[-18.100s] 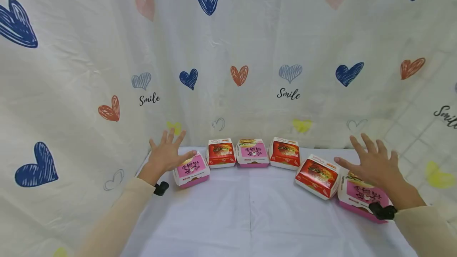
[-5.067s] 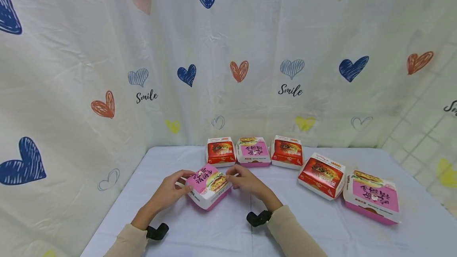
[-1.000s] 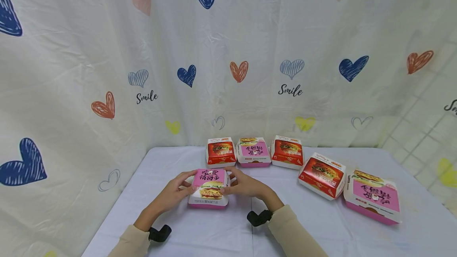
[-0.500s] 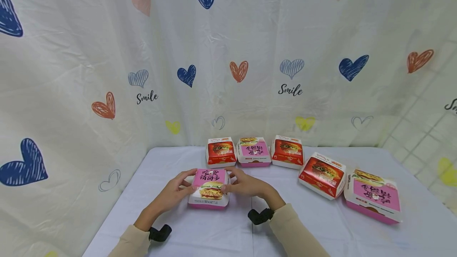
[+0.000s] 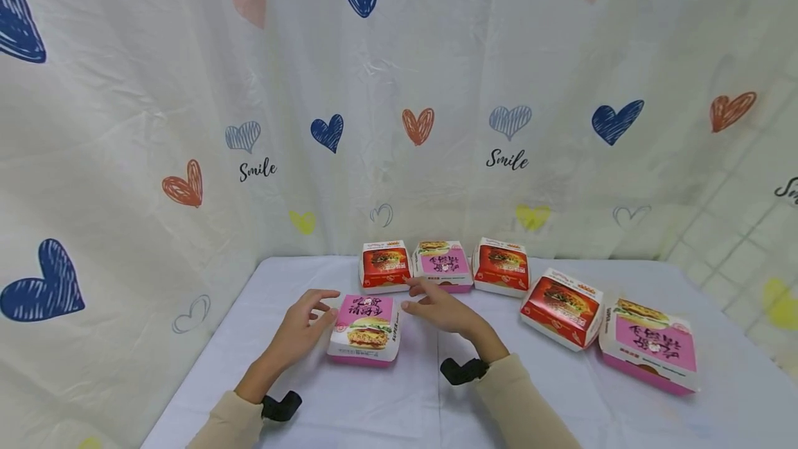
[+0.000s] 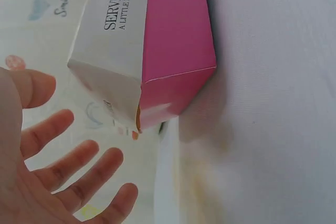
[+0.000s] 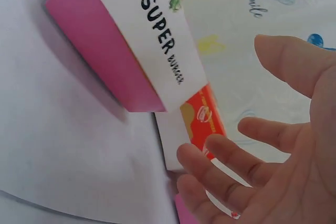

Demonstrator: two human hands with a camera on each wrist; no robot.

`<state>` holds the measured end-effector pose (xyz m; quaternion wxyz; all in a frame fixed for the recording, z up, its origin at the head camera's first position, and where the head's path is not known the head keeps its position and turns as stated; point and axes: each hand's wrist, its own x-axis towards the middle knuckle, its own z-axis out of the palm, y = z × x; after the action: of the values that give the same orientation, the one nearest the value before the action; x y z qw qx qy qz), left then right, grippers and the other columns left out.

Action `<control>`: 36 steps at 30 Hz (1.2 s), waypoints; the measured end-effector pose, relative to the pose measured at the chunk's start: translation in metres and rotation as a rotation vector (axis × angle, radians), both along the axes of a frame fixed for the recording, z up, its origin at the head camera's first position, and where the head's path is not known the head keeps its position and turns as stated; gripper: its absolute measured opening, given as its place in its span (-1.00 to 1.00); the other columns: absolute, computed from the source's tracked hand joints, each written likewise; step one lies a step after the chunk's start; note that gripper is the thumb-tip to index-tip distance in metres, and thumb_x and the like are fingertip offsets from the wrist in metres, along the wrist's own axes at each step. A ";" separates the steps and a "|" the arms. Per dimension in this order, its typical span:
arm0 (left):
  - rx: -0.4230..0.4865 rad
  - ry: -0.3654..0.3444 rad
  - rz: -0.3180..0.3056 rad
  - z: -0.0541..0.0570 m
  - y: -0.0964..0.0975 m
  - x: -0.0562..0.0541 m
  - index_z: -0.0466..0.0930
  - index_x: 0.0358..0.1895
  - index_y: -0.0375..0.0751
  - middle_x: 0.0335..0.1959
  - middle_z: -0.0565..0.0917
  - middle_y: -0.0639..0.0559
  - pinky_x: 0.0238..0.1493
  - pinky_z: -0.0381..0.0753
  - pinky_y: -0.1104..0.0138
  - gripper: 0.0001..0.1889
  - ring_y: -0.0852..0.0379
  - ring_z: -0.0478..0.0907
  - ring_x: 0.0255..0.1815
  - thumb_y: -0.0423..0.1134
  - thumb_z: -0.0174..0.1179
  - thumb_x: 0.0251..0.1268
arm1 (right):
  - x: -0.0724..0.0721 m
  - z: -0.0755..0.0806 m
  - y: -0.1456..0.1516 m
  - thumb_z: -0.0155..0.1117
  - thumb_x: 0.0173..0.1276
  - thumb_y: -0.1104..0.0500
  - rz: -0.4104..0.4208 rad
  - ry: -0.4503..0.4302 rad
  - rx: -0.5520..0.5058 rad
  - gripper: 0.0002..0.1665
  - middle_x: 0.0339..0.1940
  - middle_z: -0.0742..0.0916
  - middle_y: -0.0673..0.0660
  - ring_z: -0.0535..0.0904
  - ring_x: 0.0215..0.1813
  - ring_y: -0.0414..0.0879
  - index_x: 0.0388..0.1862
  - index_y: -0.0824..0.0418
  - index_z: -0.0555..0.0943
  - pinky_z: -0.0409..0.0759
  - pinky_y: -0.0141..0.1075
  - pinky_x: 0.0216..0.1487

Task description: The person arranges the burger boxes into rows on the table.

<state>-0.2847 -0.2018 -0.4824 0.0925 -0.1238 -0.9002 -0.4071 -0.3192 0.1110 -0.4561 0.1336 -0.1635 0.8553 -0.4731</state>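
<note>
A pink and white burger box (image 5: 366, 328) stands closed on the white-covered table, its printed burger on the near side of the lid. My left hand (image 5: 294, 332) is just left of it with relaxed fingers, apart from the box (image 6: 173, 30) in the left wrist view. On the other side, my right hand (image 5: 450, 314) hovers with fingers loosely spread and nothing in them. The right wrist view shows a gap between that hand (image 7: 278, 177) and the box (image 7: 105, 40), whose side reads "SUPER BURGER".
Behind the box stand a red burger box (image 5: 385, 267), a pink one (image 5: 444, 265) and another red one (image 5: 501, 267). To the right are a red box (image 5: 563, 307) and a larger-looking pink box (image 5: 651, 345). A heart-printed curtain (image 5: 449, 54) hangs behind the table.
The pink box came from the row's left end to the front and was turned about half round between both hands. Within the last half second both hands have let go and drawn slightly apart.
</note>
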 end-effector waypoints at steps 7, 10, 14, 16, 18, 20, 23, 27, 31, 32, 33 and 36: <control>-0.036 0.101 0.067 0.013 0.003 0.001 0.60 0.24 -0.04 0.17 0.64 0.00 0.15 0.60 -0.09 -0.64 0.01 0.62 0.07 -0.15 0.28 0.44 | 0.000 0.004 0.005 0.27 0.49 -0.08 -0.043 0.025 -0.068 -0.34 0.27 0.62 0.15 0.50 0.28 0.06 0.46 0.11 0.41 0.61 0.08 0.21; -0.038 0.107 0.056 0.017 0.002 -0.003 0.61 0.21 -0.05 0.15 0.67 0.00 0.14 0.60 -0.09 -0.67 0.01 0.62 0.05 -0.16 0.29 0.44 | -0.003 0.003 0.005 0.29 0.49 -0.06 -0.052 0.034 -0.097 -0.37 0.23 0.65 0.11 0.51 0.26 0.05 0.43 0.13 0.44 0.63 0.05 0.19; -0.048 0.102 0.047 0.024 0.001 -0.012 0.63 0.17 -0.10 0.12 0.71 -0.03 0.11 0.61 -0.04 -0.70 0.02 0.62 0.04 -0.17 0.29 0.43 | -0.005 0.001 0.002 0.31 0.47 -0.07 -0.064 0.047 -0.125 -0.38 0.24 0.66 0.12 0.52 0.25 0.03 0.40 0.14 0.46 0.63 0.02 0.18; -0.058 0.094 0.041 0.028 0.002 -0.020 0.64 0.16 -0.13 0.09 0.72 -0.05 0.09 0.62 0.00 -0.69 0.03 0.63 0.03 -0.16 0.28 0.43 | -0.006 0.001 -0.001 0.31 0.47 -0.06 -0.082 0.057 -0.131 -0.39 0.26 0.65 0.14 0.53 0.25 0.04 0.39 0.15 0.47 0.65 0.01 0.18; -0.066 0.091 0.028 0.033 0.002 -0.029 0.64 0.15 -0.15 0.06 0.74 -0.05 0.06 0.63 0.05 -0.69 0.02 0.65 0.02 -0.16 0.28 0.43 | -0.006 0.002 -0.003 0.31 0.47 -0.05 -0.112 0.071 -0.136 -0.41 0.28 0.63 0.17 0.54 0.25 0.05 0.37 0.15 0.48 0.65 0.00 0.19; -0.080 0.092 0.016 0.036 0.002 -0.041 0.65 0.13 -0.15 0.03 0.75 -0.04 0.03 0.65 0.10 -0.70 0.03 0.67 -0.01 -0.15 0.28 0.43 | -0.005 0.004 -0.006 0.31 0.47 -0.02 -0.142 0.089 -0.144 -0.44 0.29 0.62 0.19 0.56 0.26 0.07 0.35 0.15 0.49 0.65 0.01 0.21; -0.103 0.099 0.006 0.040 0.001 -0.057 0.66 0.10 -0.12 -0.03 0.76 -0.01 -0.02 0.68 0.13 -0.73 0.03 0.70 -0.05 -0.15 0.29 0.42 | -0.006 0.007 -0.011 0.30 0.48 0.02 -0.167 0.129 -0.150 -0.47 0.30 0.61 0.23 0.56 0.26 0.09 0.34 0.17 0.49 0.65 0.01 0.21; -0.142 0.081 -0.013 0.048 0.001 -0.075 0.67 0.06 -0.07 -0.05 0.77 0.01 -0.07 0.70 0.13 -0.76 0.04 0.70 -0.09 -0.16 0.30 0.40 | -0.011 0.008 -0.018 0.30 0.48 0.08 -0.166 0.196 -0.124 -0.50 0.26 0.62 0.23 0.59 0.21 0.06 0.32 0.20 0.49 0.66 -0.01 0.19; -0.244 0.044 -0.056 0.053 0.005 -0.089 0.67 0.09 -0.10 -0.03 0.77 -0.02 -0.06 0.69 0.11 -0.72 0.01 0.68 -0.08 -0.13 0.30 0.40 | -0.020 0.008 -0.023 0.31 0.46 0.12 -0.151 0.263 -0.055 -0.52 0.21 0.64 0.19 0.60 0.17 0.04 0.30 0.22 0.50 0.66 -0.03 0.20; -0.285 0.034 -0.072 0.053 0.008 -0.092 0.66 0.11 -0.11 -0.01 0.76 -0.04 -0.04 0.69 0.11 -0.70 0.00 0.67 -0.06 -0.11 0.30 0.40 | -0.022 0.008 -0.024 0.32 0.46 0.13 -0.151 0.280 -0.024 -0.52 0.21 0.63 0.19 0.60 0.17 0.05 0.29 0.22 0.50 0.66 -0.03 0.19; -0.326 0.026 -0.089 0.053 0.010 -0.095 0.65 0.14 -0.12 0.02 0.75 -0.05 -0.03 0.68 0.10 -0.66 -0.01 0.66 -0.04 -0.08 0.29 0.41 | -0.025 0.008 -0.025 0.32 0.45 0.12 -0.150 0.294 0.016 -0.51 0.21 0.63 0.17 0.60 0.17 0.05 0.29 0.22 0.50 0.66 -0.04 0.20; -0.411 -0.004 -0.130 0.054 0.016 -0.104 0.60 0.24 -0.12 0.11 0.72 -0.10 0.03 0.69 0.08 -0.57 -0.03 0.65 0.01 -0.01 0.28 0.42 | -0.034 0.011 -0.028 0.33 0.45 0.11 -0.145 0.336 0.155 -0.50 0.23 0.60 0.17 0.58 0.20 0.08 0.30 0.20 0.51 0.65 -0.01 0.21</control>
<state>-0.3888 -0.1857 -0.4287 0.0370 -0.1972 -0.9545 -0.2205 -0.3532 0.0830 -0.4453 -0.0333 -0.1672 0.9091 -0.3802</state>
